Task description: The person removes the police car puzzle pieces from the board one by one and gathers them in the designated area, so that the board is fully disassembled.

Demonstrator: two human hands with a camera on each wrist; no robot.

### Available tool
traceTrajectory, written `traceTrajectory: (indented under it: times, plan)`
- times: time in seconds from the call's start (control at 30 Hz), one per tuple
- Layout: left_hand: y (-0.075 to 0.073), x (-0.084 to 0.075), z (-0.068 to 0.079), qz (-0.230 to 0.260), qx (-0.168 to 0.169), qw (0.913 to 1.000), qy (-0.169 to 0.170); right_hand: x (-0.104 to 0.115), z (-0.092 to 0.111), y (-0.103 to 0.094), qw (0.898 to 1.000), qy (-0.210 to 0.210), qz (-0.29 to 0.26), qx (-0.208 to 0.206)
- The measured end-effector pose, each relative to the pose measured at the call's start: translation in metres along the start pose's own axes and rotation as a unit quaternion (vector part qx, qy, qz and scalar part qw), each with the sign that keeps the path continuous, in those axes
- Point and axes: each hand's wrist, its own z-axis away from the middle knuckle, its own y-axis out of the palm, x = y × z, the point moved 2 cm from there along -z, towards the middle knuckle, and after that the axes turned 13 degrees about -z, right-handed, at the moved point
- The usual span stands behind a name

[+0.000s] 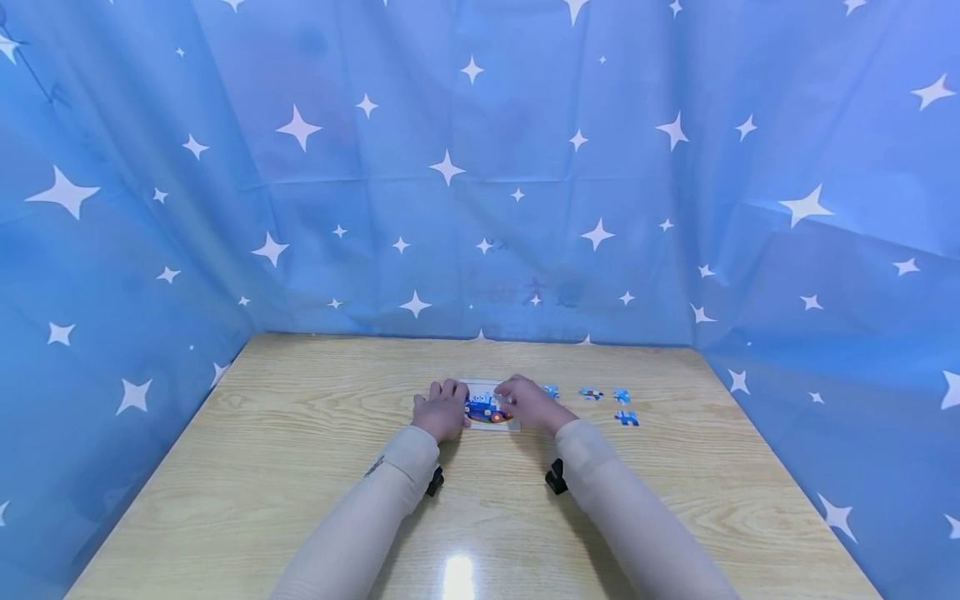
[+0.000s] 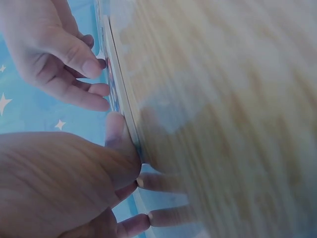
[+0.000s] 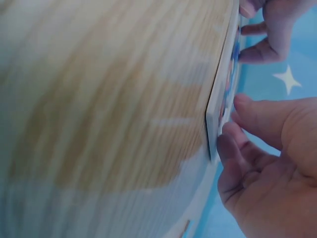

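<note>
A small framed jigsaw board point(image 1: 492, 427) with a blue tractor picture point(image 1: 483, 407) lies flat on the table. My left hand point(image 1: 441, 410) rests at its left side, its thumb point(image 2: 119, 130) along the near edge and its other fingertips reaching down to the tabletop. My right hand point(image 1: 531, 402) is over the right part of the picture. In the right wrist view its thumb point(image 3: 257, 116) and fingers are loosely bent, with the fingertips right at the board's surface. No piece shows between them, and the hand covers part of the picture.
Several loose blue jigsaw pieces lie right of the board: one point(image 1: 551, 391) just beyond my right hand, others point(image 1: 591, 392) farther right, and one point(image 1: 627, 418) nearer. The wooden table point(image 1: 337, 500) ends at a blue star-patterned curtain point(image 1: 450, 233) behind and at both sides.
</note>
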Motion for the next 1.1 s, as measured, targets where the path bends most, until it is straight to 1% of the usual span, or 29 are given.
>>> traceTrajectory:
  times: [0.07, 0.13, 0.3, 0.4, 0.8, 1.03, 1.1]
  plan:
    - [-0.003, 0.000, 0.003, 0.001, -0.003, 1.0000, 0.001, 0.002, -0.001, 0.001, 1.000, 0.000, 0.005, 0.004]
    - [-0.006, -0.001, 0.005, 0.001, 0.000, 1.0000, 0.003, 0.004, -0.003, 0.003, 1.000, -0.003, 0.009, 0.010]
    - [-0.012, -0.001, 0.013, 0.009, 0.000, 0.9999, 0.009, 0.006, -0.004, 0.007, 0.999, -0.023, 0.019, 0.025]
    - [-0.014, -0.002, 0.016, 0.015, -0.007, 0.9998, 0.010, 0.008, -0.004, 0.008, 0.999, -0.027, 0.019, 0.025]
    - [-0.015, -0.001, 0.018, 0.009, -0.010, 0.9998, 0.012, 0.010, -0.008, 0.013, 0.998, -0.023, 0.041, 0.033]
    - [-0.016, -0.001, 0.017, 0.008, -0.010, 0.9998, 0.012, 0.012, -0.008, 0.014, 0.999, -0.019, 0.042, 0.017]
    - [-0.013, -0.001, 0.014, 0.004, -0.007, 0.9999, 0.012, 0.012, -0.008, 0.014, 0.999, -0.013, 0.037, 0.013]
